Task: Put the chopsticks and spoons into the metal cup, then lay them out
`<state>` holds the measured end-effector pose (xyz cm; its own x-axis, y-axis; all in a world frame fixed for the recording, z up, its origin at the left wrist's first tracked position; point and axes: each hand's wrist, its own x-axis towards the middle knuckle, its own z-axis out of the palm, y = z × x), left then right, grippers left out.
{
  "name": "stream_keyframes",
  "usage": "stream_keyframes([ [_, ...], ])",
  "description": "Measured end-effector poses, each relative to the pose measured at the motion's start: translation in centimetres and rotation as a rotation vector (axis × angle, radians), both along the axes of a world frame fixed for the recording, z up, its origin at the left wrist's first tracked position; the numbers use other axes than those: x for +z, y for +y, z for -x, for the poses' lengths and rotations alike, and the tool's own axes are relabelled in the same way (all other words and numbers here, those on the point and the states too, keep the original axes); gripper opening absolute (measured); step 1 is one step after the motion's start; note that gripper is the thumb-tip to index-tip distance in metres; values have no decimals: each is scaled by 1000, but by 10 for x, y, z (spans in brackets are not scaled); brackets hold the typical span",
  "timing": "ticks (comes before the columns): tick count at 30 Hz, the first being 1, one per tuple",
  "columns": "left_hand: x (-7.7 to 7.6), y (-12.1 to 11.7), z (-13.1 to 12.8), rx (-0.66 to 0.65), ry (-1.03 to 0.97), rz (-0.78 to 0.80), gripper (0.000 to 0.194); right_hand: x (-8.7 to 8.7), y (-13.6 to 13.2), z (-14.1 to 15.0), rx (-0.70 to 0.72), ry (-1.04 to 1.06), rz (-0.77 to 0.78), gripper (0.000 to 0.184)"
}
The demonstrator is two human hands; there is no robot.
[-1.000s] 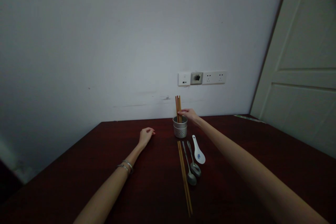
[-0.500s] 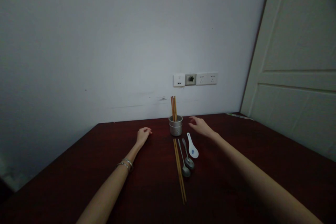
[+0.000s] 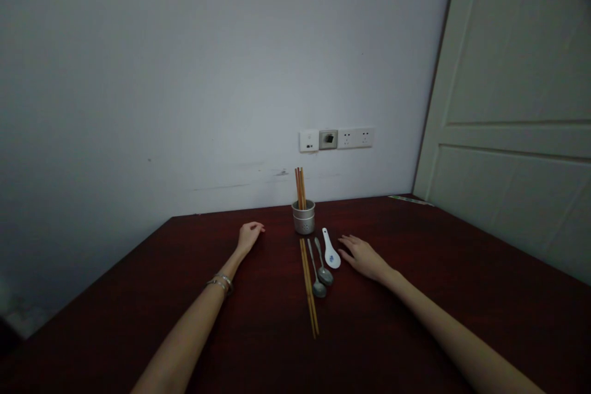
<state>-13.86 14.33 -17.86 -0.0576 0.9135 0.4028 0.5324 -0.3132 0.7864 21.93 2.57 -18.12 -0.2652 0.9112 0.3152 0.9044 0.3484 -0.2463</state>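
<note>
My left hand [image 3: 250, 235] rests on the dark red table with its fingers curled in and nothing visible in them. To the right of the white ceramic spoon [image 3: 331, 255], my right hand [image 3: 362, 255] lies with fingers apart, holding nothing. Left of that spoon are two metal spoons, a rear one [image 3: 325, 276] and a nearer one [image 3: 319, 289], bowls toward me. A pair of chopsticks [image 3: 309, 289] lies lengthwise beside them. Behind stands a metal utensil holder [image 3: 304, 221] with several upright chopsticks [image 3: 300, 188] in it.
The table [image 3: 258, 332] reaches back to a pale wall [image 3: 207, 74]. Sockets [image 3: 354, 138] are set in the wall above the holder. A light panelled door [image 3: 512, 86] stands at the right. A thin strip [image 3: 410, 200] lies near the table's back right edge.
My right hand has moved from beside the utensil holder toward me and down to the right of the ceramic spoon, its fingers spreading. The view has shifted slightly; my left hand stays put.
</note>
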Motion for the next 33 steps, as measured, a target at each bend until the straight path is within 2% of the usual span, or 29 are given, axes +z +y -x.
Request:
stream_keyframes([
  [7, 12, -14, -11, 62, 216, 6, 24, -4, 0, -1, -11, 31, -42, 43],
  [11, 21, -32, -27, 144, 381, 57, 21, -6, 1, 0, -16, 45, -47, 43],
  [14, 29, -50, -44, 192, 466, 19, 26, -7, 2, 0, -23, 39, -47, 44],
  [17, 37, -67, -65, 136, 547, 79, 28, -7, 1, 0, -25, 43, -46, 44],
  [22, 44, -91, -97, -126, 602, 290, 30, -5, -1, 1, -30, 37, -50, 44],
  [24, 45, -98, -105, -188, 591, 342, 34, -5, -1, 1, -32, 32, -54, 44],
  [28, 44, -101, -114, -188, 639, 379, 36, -5, -1, 1, -26, 19, -54, 44],
  [33, 45, -100, -125, -63, 802, 352, 39, -5, 0, 1, -23, 15, -51, 43],
])
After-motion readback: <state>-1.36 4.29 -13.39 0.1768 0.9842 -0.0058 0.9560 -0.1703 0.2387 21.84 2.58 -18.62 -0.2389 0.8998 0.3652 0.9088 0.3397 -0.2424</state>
